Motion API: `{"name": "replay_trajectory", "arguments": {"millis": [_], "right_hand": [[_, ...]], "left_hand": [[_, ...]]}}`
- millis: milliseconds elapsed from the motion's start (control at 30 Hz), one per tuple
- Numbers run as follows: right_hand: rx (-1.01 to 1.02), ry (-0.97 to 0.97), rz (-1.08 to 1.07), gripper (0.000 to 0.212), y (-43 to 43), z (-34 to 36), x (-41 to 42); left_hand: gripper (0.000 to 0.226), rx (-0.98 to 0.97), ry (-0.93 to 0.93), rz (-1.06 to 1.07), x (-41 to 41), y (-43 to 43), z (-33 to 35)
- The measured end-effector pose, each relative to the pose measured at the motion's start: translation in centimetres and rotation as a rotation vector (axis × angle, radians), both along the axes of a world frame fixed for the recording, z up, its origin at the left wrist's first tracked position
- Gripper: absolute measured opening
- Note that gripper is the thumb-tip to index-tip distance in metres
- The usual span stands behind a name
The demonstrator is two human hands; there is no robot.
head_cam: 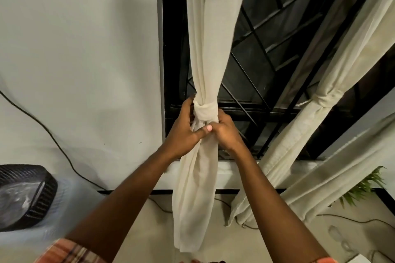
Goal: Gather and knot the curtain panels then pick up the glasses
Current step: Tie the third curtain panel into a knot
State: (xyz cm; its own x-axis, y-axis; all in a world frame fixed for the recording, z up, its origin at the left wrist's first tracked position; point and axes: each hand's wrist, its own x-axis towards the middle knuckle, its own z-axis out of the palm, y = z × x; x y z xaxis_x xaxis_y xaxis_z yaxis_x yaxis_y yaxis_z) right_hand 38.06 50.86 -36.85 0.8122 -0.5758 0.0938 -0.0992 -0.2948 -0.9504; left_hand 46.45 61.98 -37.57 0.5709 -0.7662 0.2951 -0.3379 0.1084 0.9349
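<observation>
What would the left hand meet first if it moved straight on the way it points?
The left hand grips the knotted cream fabric curtain panel; behind it, probably the black metal window grille.

Gripping a cream curtain panel (205,49) in front of a dark barred window (267,38). Left hand (183,132) curled round the left side of the knot (206,111), thumb laid across the gathered cloth just beneath it. Right hand (226,132) clenched on the same cloth under the knot, touching the left thumb. Loose tail hanging down past the white sill (230,166). To the right, a second curtain panel (299,134), already knotted, slanting down over the sill's right end. Pale wall (74,49) on the left, crossed by a black cable (42,126). Black mesh-topped appliance (23,196) at lower left; green plant (367,186) at far right.
</observation>
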Motion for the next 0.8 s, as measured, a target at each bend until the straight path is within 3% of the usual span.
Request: {"name": "replay_trajectory", "arguments": {"millis": [67,133,333,433,533,667,800], "right_hand": [[-0.070,0.038,-0.065,0.049,0.1,-1.1,-0.3],[-0.084,0.077,-0.083,0.064,0.3,-2.8,-0.7],[-0.304,0.508,0.174,0.095,-0.1,-10.5,-1.4],[-0.265,0.569,0.100,0.081,-1.3,-12.2,-2.2],[-0.181,0.508,0.050,0.064,-1.3,-12.2,-2.0],[-0.221,0.380,-0.020,0.046,0.3,-12.4,-0.8],[-0.078,0.433,0.067,0.032,-0.6,-11.7,-0.8]], "left_hand": [[0.086,0.035,0.048,-0.030,0.8,-0.1,-1.3],[0.086,0.117,0.029,-0.053,1.7,-0.1,-2.7],[0.068,0.581,0.059,-0.075,2.7,0.7,-9.4],[0.062,0.625,0.063,-0.080,2.4,1.2,-11.2],[0.059,0.629,0.065,-0.037,2.6,1.1,-12.4],[0.050,0.710,0.000,0.210,2.9,0.8,-14.2],[0.032,0.914,-0.017,0.390,4.3,1.7,-15.8]]}}
